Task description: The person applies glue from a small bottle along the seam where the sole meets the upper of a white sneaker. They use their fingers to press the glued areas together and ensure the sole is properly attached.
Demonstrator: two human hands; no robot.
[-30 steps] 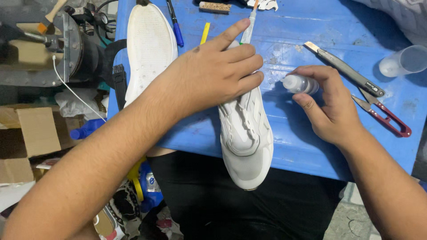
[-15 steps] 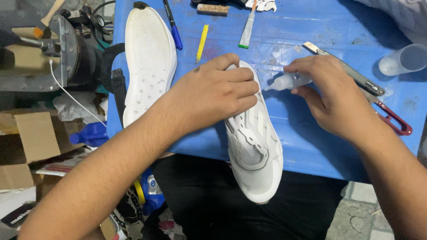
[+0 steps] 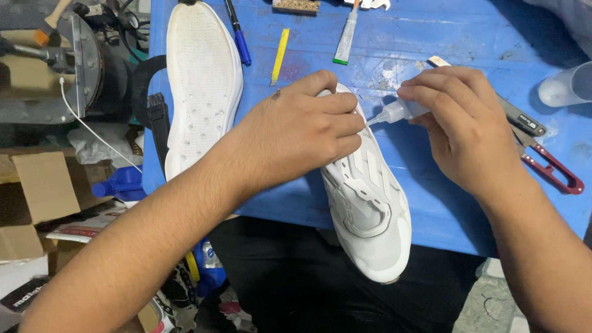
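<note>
A white sneaker upper (image 3: pixel 369 209) lies on the blue table (image 3: pixel 431 43), its toe hanging over the near edge. My left hand (image 3: pixel 296 132) grips the heel end of the sneaker, fingers curled over it. My right hand (image 3: pixel 465 126) holds a small clear squeeze bottle (image 3: pixel 398 112) with its nozzle pointed left, the tip next to my left fingers at the shoe's heel. A detached white sole (image 3: pixel 200 80) lies tread up at the table's left side.
A blue pen (image 3: pixel 237 34), a yellow strip (image 3: pixel 279 55), a small green-tipped brush (image 3: pixel 345 37), a utility knife (image 3: pixel 521 117), red snips (image 3: pixel 555 172) and a clear cup (image 3: pixel 570 83) lie on the table. A machine (image 3: pixel 55 61) and cardboard boxes (image 3: pixel 34 197) stand at left.
My right hand has lifted the squeeze bottle off the table and brought its nozzle left to the shoe's heel. My left hand has shifted its grip on the sneaker, which has turned slightly.
</note>
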